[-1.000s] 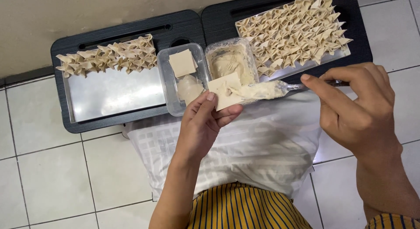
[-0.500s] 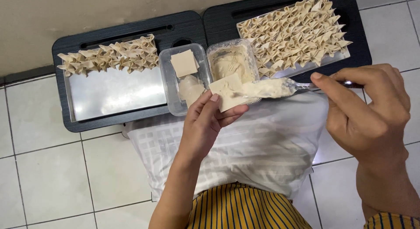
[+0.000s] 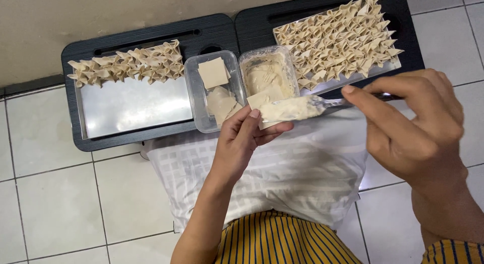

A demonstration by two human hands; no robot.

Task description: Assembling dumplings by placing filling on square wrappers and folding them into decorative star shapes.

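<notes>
My left hand (image 3: 244, 135) holds a square dumpling wrapper (image 3: 263, 100) flat on its fingers above a white cloth. My right hand (image 3: 413, 125) grips a metal utensil (image 3: 330, 103) whose tip, loaded with pale filling (image 3: 287, 110), lies on the wrapper. Just beyond the wrapper stands a clear tub of pale filling (image 3: 265, 72). Left of it, a second clear tub (image 3: 214, 90) contains a stack of square wrappers.
A metal tray (image 3: 133, 110) on a black board at the left carries a row of folded dumplings (image 3: 128, 65) along its far edge. A right-hand tray (image 3: 390, 67) is covered with several folded dumplings (image 3: 338, 42). A white checked cloth (image 3: 282, 168) covers my lap on a tiled floor.
My right hand has shifted right and nearer the camera, drawing the filling-loaded utensil across the wrapper. My left hand keeps the wrapper nearly in place.
</notes>
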